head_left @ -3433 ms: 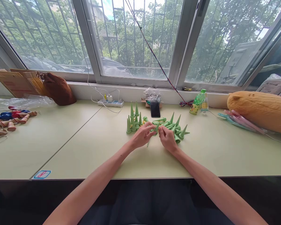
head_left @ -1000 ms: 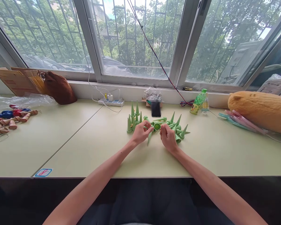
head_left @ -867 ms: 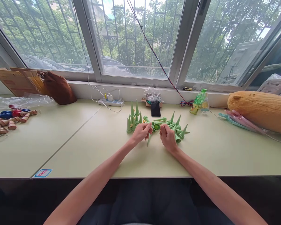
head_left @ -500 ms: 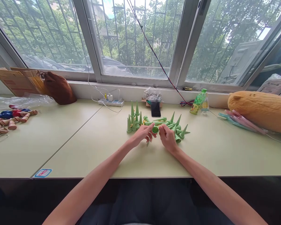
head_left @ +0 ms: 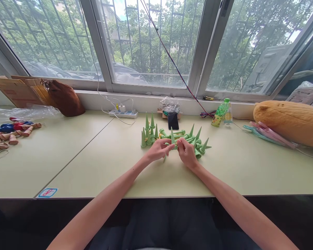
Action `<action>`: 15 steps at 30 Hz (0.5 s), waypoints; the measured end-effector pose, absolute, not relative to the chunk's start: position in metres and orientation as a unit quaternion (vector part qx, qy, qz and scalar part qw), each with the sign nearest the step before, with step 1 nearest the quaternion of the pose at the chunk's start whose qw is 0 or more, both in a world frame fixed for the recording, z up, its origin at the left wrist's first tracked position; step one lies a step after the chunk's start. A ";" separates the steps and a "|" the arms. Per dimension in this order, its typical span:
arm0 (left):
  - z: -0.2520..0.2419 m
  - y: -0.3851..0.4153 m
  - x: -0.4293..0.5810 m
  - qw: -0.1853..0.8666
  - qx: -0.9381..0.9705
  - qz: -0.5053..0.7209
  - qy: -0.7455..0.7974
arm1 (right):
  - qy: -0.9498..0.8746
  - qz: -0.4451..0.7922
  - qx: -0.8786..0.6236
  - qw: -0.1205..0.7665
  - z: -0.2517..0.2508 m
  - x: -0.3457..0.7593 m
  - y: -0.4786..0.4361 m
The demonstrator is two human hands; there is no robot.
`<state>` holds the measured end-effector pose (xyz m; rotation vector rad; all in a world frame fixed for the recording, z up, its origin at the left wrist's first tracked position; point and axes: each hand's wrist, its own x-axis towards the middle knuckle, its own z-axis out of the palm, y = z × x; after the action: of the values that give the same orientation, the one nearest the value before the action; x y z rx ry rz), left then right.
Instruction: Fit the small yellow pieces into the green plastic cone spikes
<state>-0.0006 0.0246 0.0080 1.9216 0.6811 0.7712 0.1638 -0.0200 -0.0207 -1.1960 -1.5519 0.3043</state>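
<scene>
Cone pile (head_left: 195, 140) mid-table (head_left: 99, 163), upright cones (head_left: 148, 133) just left; phone (head_left: 173, 121) behind; bottle (head_left: 221, 113) far right; power strip (head_left: 123, 113) far left; both hands (head_left: 172, 151) near side of pile

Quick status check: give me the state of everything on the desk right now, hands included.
left hand: pinching a green cone with the right hand
right hand: fingertips on the same cone
green cone: held upright, tip up
standing cones: upright in a group
loose cones: some lying, some standing
drink bottle: upright, capped
phone: screen dark
power strip: plugs inserted
brown pouch: lying by the window
</scene>
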 end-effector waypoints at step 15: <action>-0.004 0.031 0.003 0.226 0.838 0.414 0.274 | -0.641 0.110 -0.522 0.551 -0.022 0.162 -0.018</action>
<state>0.0034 0.0315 -0.0042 2.3100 0.7559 1.1422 0.1623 -0.0185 -0.0219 -1.2359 -1.5167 0.2599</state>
